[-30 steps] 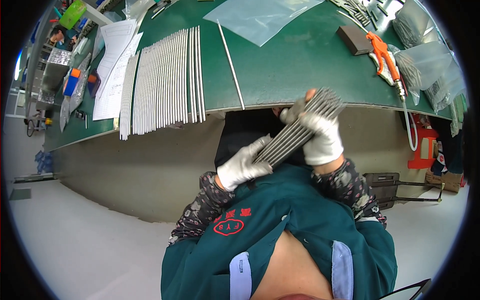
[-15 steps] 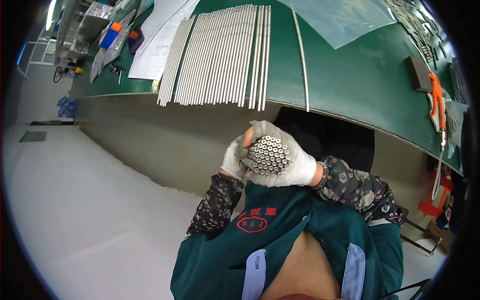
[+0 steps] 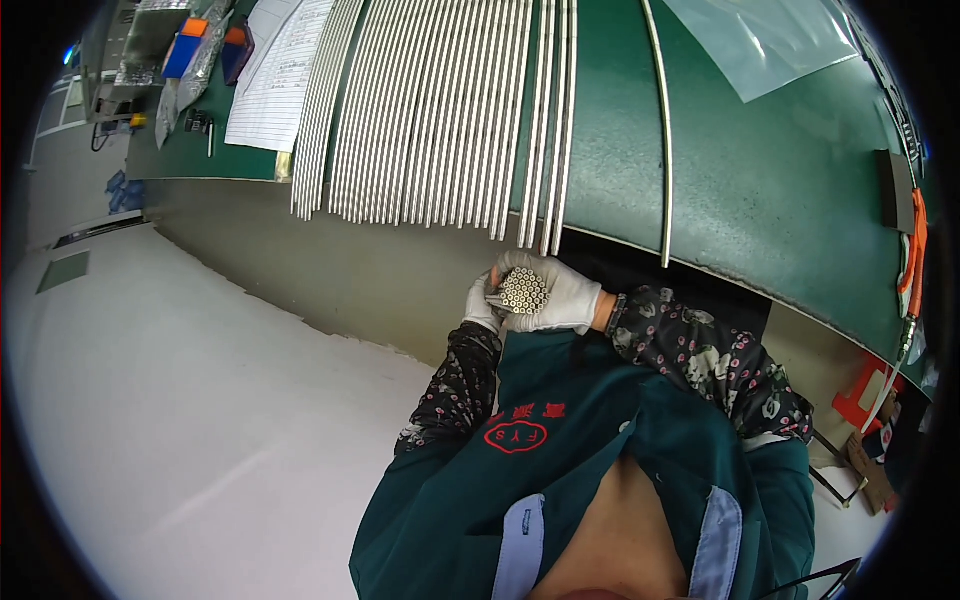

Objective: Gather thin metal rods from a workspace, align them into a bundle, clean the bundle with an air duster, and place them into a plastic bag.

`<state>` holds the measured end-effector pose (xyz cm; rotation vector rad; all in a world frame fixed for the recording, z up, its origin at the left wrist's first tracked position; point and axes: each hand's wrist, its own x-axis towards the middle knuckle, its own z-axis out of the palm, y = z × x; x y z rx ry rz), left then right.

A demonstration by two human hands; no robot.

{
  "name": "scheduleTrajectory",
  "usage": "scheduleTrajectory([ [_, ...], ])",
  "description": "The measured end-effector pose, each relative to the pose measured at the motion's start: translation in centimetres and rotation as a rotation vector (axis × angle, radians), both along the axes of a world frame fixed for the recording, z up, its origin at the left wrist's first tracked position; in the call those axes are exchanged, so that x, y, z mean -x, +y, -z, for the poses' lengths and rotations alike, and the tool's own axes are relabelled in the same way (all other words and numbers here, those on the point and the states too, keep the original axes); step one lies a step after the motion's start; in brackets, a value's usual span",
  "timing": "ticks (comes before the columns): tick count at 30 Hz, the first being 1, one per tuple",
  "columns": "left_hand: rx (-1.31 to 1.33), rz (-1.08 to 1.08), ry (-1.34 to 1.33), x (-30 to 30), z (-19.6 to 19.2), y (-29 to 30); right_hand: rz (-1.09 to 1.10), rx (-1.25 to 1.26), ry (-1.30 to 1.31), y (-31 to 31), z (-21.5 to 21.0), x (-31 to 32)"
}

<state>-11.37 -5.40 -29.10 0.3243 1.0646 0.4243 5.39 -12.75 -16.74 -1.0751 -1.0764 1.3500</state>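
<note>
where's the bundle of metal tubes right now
In the head view, the bundle of metal tubes sits centre frame, end-on, clasped between the left hand and right hand, just below the green table edge.

Two white-gloved hands form one grip on one bundle of metal tubes, with one row of many tubes beyond it, one lone rod right of that, and one clear plastic sheet.

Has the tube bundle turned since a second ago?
Yes. The tube bundle lay slanted beside the green table's edge; now it stands end-on to the camera.
</note>
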Motion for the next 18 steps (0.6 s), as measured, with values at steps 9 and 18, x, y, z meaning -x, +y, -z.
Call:
scheduleTrajectory([
  [9, 0.07, 0.052, 0.108, 3.7, 5.9, 0.3, -0.051, -0.038, -0.04, -0.4, -0.4, 0.2],
  [18, -0.009, -0.031, 0.249, 2.0, 0.9, -1.0, -0.108, 0.042, 0.048, -0.2, -0.1, -0.1],
])
